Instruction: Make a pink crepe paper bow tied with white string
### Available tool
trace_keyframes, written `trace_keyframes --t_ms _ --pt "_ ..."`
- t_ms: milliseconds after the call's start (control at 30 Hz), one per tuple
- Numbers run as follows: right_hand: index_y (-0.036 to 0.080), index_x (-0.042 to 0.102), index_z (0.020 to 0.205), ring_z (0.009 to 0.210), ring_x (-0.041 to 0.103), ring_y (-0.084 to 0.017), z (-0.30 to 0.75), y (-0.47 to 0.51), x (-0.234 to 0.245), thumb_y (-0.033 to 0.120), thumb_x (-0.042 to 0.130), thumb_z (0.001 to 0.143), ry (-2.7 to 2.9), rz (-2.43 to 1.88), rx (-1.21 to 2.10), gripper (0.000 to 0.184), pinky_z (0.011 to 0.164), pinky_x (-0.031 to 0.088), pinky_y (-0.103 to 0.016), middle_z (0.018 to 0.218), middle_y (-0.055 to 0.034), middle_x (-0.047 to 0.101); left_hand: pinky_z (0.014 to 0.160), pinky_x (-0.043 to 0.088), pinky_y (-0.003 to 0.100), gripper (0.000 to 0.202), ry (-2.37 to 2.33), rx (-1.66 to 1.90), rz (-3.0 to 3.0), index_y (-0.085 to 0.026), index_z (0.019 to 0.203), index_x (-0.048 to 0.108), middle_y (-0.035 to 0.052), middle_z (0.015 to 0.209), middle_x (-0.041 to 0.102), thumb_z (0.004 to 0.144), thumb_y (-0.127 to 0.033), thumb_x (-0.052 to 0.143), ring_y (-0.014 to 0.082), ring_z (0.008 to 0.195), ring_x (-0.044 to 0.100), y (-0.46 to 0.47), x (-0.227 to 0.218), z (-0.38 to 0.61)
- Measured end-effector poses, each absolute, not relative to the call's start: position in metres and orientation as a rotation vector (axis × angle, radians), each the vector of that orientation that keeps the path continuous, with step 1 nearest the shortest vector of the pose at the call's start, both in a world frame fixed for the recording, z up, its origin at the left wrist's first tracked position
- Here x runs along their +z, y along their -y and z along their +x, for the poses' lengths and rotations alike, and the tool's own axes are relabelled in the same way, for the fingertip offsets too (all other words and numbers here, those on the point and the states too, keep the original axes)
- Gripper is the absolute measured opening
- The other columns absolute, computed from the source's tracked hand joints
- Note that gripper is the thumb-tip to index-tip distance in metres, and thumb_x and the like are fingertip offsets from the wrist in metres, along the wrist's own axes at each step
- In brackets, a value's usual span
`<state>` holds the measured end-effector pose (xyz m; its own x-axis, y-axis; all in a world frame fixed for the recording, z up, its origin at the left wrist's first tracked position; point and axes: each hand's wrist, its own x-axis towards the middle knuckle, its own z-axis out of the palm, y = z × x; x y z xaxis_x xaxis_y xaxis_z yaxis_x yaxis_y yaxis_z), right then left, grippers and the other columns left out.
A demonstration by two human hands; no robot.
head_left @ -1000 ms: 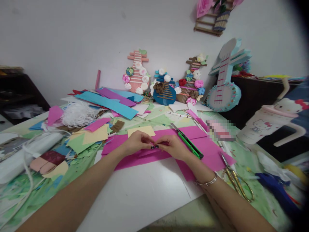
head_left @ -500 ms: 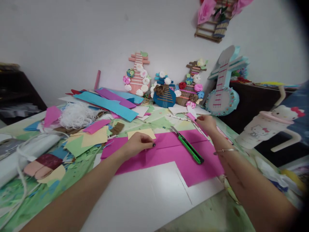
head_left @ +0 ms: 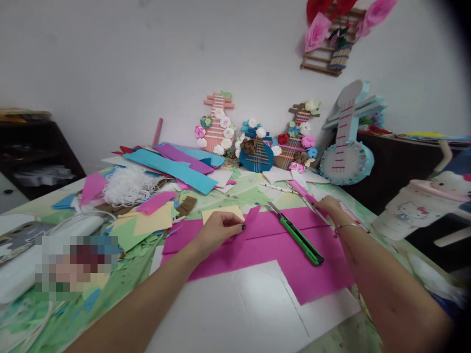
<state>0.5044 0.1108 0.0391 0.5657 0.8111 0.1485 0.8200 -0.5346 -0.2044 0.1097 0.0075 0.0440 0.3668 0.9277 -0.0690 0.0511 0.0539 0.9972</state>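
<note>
White board (head_left: 228, 309), one: nearest, marked at right with a drawn line.
Magenta sheet (head_left: 265, 250), one: over the board's far part.
Left hand (head_left: 221, 230), one: thumb and fingertips pinching a magenta strip (head_left: 252, 217), raised at a slant above the sheet. Handling advice: light pinch near the fold, lest the paper crease.
Green utility knife (head_left: 299, 239), one: lying on the sheet, blade bared toward far left; best kept clear of both wrists. No legible maker's mark.
Right hand (head_left: 328, 208), one: at the sheet's far right, beside a pink strip (head_left: 302, 190); grasp, if any, cannot be told.
Tumbler (head_left: 408, 213), one: far right, Hello Kitty figure; no readable lettering.
</note>
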Motion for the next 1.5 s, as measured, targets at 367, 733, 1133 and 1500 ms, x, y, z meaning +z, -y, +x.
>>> trace_keyframes --t_ms 367,733,1133,1500 --pt "0.014 0.062 0.071 0.065 0.063 -0.020 0.406 -0.073 0.079 0.029 0.053 0.077 1.456 -2.145 0.091 0.018 0.055 0.041 -0.026 0.066 -0.0080 0.067 0.051 0.036 0.022 0.020 -1.158 1.097 1.397 -0.013 0.074 0.069 0.0007 0.061 0.062 0.063 -0.029 0.066 0.0099 0.051 0.049 -0.013 0.044 0.106" --pt "0.022 0.035 0.055 0.045 0.053 -0.013 0.255 0.000 0.049 0.014 0.051 0.064 1.572 -1.430 0.551 0.020 0.044 0.035 -0.022 0.045 0.0069 0.041 0.059 0.046 0.025 0.010 -1.105 1.210 1.310 -0.014 0.064 0.062 0.0032 0.065 0.068 0.060 -0.022 0.066 0.0167 0.063 0.063 -0.008 0.033 0.116" --pt "0.018 0.054 0.068 0.059 0.054 -0.014 0.247 0.013 0.035 0.019 0.055 0.066 1.344 -1.138 0.911 0.003 0.058 0.045 -0.026 0.063 0.0011 0.056 0.059 0.046 0.024 0.014 -1.010 1.292 1.255 -0.014 0.067 0.056 -0.0003 0.064 0.060 0.059 -0.021 0.066 0.0127 0.060 0.058 -0.009 0.023 0.122" --pt "0.019 0.047 0.064 0.053 0.045 -0.011 0.253 0.009 0.026 0.021 0.054 0.067 1.311 -1.265 0.657 0.009 0.050 0.034 -0.023 0.055 0.0047 0.047 0.058 0.038 0.023 0.016 -1.080 1.297 1.494 -0.014 0.068 0.057 0.0004 0.068 0.056 0.066 -0.028 0.063 0.0115 0.063 0.049 -0.007 0.026 0.120"
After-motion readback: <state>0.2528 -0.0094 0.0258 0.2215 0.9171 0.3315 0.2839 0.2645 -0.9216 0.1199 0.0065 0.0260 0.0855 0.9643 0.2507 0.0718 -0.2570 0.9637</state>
